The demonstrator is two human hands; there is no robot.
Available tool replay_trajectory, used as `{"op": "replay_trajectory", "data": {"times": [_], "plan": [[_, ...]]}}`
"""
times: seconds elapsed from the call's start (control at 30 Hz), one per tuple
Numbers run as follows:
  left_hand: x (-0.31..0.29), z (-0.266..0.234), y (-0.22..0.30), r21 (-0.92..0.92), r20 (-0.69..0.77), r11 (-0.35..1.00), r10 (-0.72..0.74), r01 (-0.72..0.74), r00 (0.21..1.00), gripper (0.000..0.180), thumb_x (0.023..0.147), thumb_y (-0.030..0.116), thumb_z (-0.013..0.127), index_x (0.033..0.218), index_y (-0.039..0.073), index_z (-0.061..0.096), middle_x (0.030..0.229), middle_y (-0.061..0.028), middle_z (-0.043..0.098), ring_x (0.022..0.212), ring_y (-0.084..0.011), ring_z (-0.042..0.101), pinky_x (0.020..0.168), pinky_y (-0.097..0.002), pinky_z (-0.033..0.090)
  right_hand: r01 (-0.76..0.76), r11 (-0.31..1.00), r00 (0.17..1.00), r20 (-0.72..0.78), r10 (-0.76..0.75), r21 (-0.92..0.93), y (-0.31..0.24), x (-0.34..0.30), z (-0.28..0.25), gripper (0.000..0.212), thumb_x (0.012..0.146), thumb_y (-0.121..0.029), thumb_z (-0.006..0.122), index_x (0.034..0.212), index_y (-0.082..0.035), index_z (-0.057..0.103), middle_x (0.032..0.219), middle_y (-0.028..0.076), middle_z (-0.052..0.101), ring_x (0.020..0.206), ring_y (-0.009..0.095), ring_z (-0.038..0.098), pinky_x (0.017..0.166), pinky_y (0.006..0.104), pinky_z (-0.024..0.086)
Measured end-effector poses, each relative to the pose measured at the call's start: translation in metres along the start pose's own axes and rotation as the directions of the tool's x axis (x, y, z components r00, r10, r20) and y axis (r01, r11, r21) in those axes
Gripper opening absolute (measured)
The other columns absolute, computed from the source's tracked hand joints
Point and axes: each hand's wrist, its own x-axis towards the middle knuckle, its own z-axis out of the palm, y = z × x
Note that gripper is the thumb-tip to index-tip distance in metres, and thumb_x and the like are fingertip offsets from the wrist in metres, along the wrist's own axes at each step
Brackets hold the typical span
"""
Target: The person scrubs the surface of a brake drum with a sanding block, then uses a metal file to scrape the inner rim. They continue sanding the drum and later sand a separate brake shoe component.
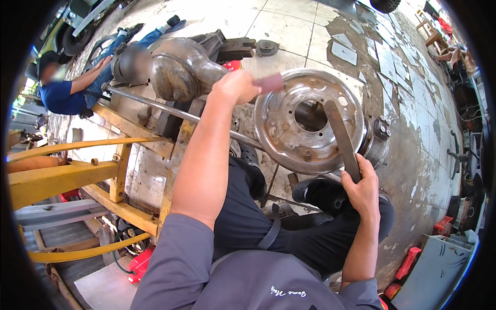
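In front of me stands a round, brownish steel disc (289, 139) with a raised rim, a large centre hole and several small holes around it. My right hand (362, 187) is closed around the lower end of a flat, dark metal bar (341, 137). The bar slants across the disc's right side, its rounded upper end beside the centre hole. At the disc's upper left, my left hand (236, 87) is closed on a reddish-brown piece (270, 83), smeared by motion. Its exact kind cannot be made out. Whether it touches the disc is unclear.
A rusty axle housing (178, 67) lies beyond my left arm, with a metal rod (155, 107) nearby. A yellow metal frame (67, 181) stands at left. Another person (72, 90) sits at far left. Broken tiles (385, 59) cover the floor at upper right; a metal hub (377, 139) adjoins the disc.
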Motion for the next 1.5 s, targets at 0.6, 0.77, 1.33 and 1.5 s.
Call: {"op": "replay_trajectory", "data": {"times": [0.6, 0.77, 1.33, 1.5], "plan": [[0.036, 0.025, -0.002, -0.015, 0.129, 0.976, 0.217, -0.217, 0.968, 0.036, 0.101, 0.033, 0.062, 0.124, 0.007, 0.071, 0.118, -0.0198, 0.073, 0.114, -0.0359, 0.068, 0.099, -0.0459, 0.051, 0.227, 0.966, 0.918, 0.359, -0.169, -0.124, -0.046, 0.043, 0.0, 0.052, 0.084, -0.01, 0.076, 0.134, 0.0, 0.064, 0.119, 0.023, 0.074, 0.11, 0.032, 0.073, 0.097, 0.0381, 0.054], [0.03, 0.023, 0.003, -0.076, 0.116, 0.962, 0.27, -0.263, 0.956, 0.034, 0.1, 0.033, 0.064, 0.12, 0.006, 0.072, 0.113, -0.0186, 0.074, 0.108, -0.0354, 0.069, 0.094, -0.0464, 0.052, 0.063, 0.997, 0.979, 0.197, -0.052, -0.053, 0.003, 0.015, -0.043, 0.055, 0.086, -0.009, 0.077, 0.138, -0.002, 0.062, 0.108, 0.014, 0.073, 0.094, 0.022, 0.069, 0.086, 0.0348, 0.055], [-0.005, 0.047, 0.034, -0.028, 0.049, 0.945, 0.326, -0.325, 0.944, 0.029, 0.095, 0.027, 0.068, 0.103, -0.001, 0.07, 0.094, -0.0246, 0.07, 0.092, -0.0412, 0.068, 0.082, -0.0471, 0.051, -0.551, 0.644, 0.58, -0.311, 0.753, 0.531, 0.364, -0.055, -0.083, 0.044, 0.094, -0.038, 0.074, 0.121, -0.003, 0.072, 0.101, 0.011, 0.074, 0.089, 0.02, 0.07, 0.081, 0.0351, 0.056], [0.004, 0.046, 0.027, -0.018, -0.055, 0.883, 0.467, -0.468, 0.883, 0.027, 0.097, 0.026, 0.067, 0.105, 0.0, 0.069, 0.092, -0.0238, 0.069, 0.093, -0.042, 0.067, 0.083, -0.0474, 0.051, -0.748, 0.651, 0.639, -0.403, 0.655, -0.13, 0.453, -0.07, -0.082, 0.062, 0.093, -0.039, 0.074, 0.136, 0.003, 0.065, 0.132, 0.024, 0.07, 0.128, 0.034, 0.065, 0.109, 0.0407, 0.049]]}}
